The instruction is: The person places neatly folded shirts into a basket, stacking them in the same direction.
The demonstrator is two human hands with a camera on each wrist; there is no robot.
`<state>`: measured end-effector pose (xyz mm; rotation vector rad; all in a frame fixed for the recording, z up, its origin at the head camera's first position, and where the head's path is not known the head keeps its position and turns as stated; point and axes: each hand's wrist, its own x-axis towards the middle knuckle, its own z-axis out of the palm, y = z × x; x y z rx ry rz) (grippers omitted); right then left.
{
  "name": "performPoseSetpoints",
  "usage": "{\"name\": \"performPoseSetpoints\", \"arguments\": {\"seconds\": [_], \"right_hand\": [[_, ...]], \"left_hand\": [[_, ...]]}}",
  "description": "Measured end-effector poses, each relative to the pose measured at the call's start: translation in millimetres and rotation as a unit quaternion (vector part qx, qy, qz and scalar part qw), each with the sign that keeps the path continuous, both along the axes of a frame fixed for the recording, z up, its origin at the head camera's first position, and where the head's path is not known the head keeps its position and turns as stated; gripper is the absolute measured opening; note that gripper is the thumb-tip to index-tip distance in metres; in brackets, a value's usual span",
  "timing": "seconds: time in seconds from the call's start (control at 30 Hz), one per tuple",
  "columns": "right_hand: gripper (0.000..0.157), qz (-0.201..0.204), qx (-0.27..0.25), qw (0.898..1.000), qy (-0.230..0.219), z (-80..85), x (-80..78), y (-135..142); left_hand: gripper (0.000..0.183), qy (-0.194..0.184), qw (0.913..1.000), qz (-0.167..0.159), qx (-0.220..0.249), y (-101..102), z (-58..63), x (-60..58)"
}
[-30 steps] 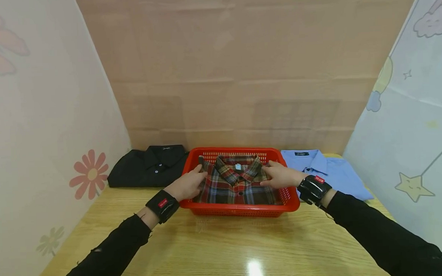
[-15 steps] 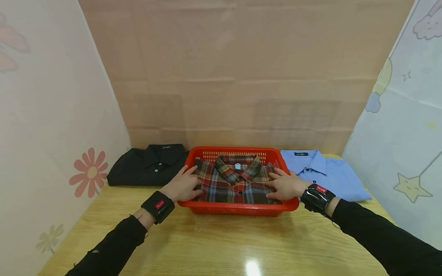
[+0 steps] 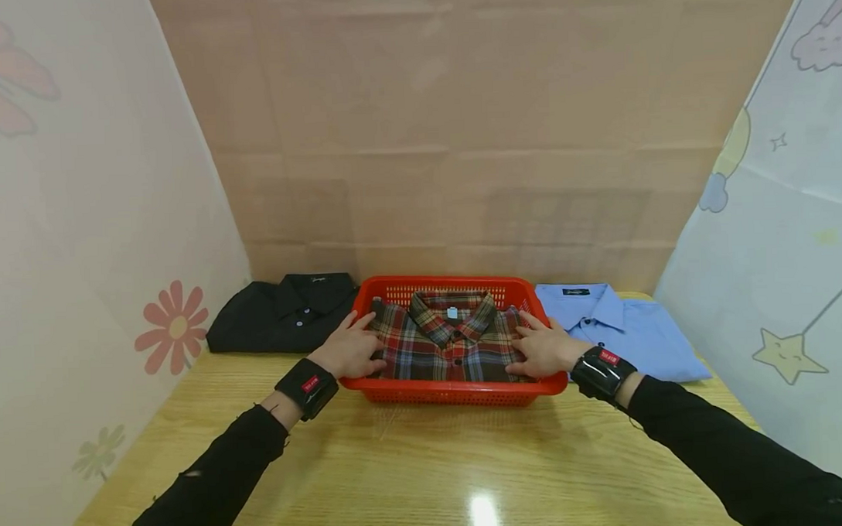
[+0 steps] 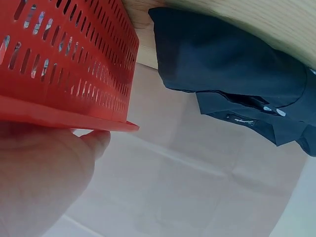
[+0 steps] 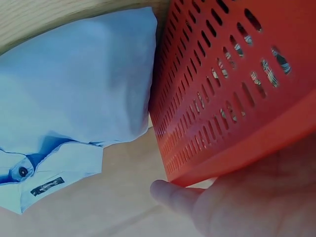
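A folded plaid shirt (image 3: 424, 357) lies collar-up inside a red plastic basket (image 3: 460, 388) in the head view. My left hand (image 3: 349, 351) reaches over the basket's left rim, fingers spread and touching the shirt's left side. Mirroring it, my right hand (image 3: 548, 347) lies across the right rim with spread fingertips on the shirt's right side. In the left wrist view the left hand (image 4: 44, 173) is right at the rim, and most of its fingers are hidden. The right wrist view shows the right hand (image 5: 247, 207) along the opposite rim, plaid fabric visible through the slots.
A folded black shirt (image 3: 284, 318) lies left of the basket. On the right, a folded light blue shirt (image 3: 632, 333) sits close beside it. Behind stands a brown paper-covered wall (image 3: 417, 139), with patterned panels on both sides. The wooden table (image 3: 401, 480) extends in front.
Both hands have let go of the plaid shirt's upper corners and moved outward and down to its sides, fingers spreading. Over the last half second they have hardly moved.
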<state>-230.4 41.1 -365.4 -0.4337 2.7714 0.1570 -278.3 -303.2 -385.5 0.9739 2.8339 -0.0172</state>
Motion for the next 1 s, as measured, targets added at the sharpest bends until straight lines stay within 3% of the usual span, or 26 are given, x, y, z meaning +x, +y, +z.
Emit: {"name": "performPoseSetpoints", "arguments": {"seconds": [0.1, 0.23, 0.33, 0.43, 0.57, 0.73, 0.83, 1.0], "right_hand": [[0.061, -0.008, -0.003, 1.0, -0.011, 1.7, -0.1, -0.5], [0.061, -0.02, -0.037, 0.999, -0.027, 7.0, -1.4, -0.8], [0.06, -0.018, -0.061, 0.998, -0.024, 15.8, -3.3, -1.5], [0.056, -0.001, -0.073, 0.997, 0.003, 28.3, -6.6, -4.5], [0.054, 0.018, -0.098, 0.995, 0.024, 43.6, -10.8, -11.8], [0.053, 0.019, -0.147, 0.989, 0.007, 53.5, -11.8, -26.0], [0.053, 0.02, -0.166, 0.986, 0.0, 55.2, -12.1, -36.7], [0.052, 0.03, -0.196, 0.98, 0.004, 56.8, -13.6, -53.4]], "left_hand": [[0.033, -0.004, 0.9996, 0.007, 0.026, -0.2, -3.2, -2.1], [0.03, 0.002, 0.9932, -0.005, 0.116, -4.5, -9.4, -4.1], [0.03, 0.017, 0.9801, -0.029, 0.196, -10.4, -11.8, -3.3], [0.036, 0.017, 0.9654, -0.029, 0.259, -17.7, -10.1, -0.1], [0.04, 0.018, 0.9469, -0.001, 0.321, -29.5, -8.8, 2.1], [0.036, 0.029, 0.925, 0.046, 0.376, -47.2, -14.5, -2.7], [0.037, 0.033, 0.9262, 0.07, 0.369, -60.3, -20.4, -8.5], [0.04, 0.035, 0.9511, 0.101, 0.29, -84.4, -32.1, -20.0]]}}
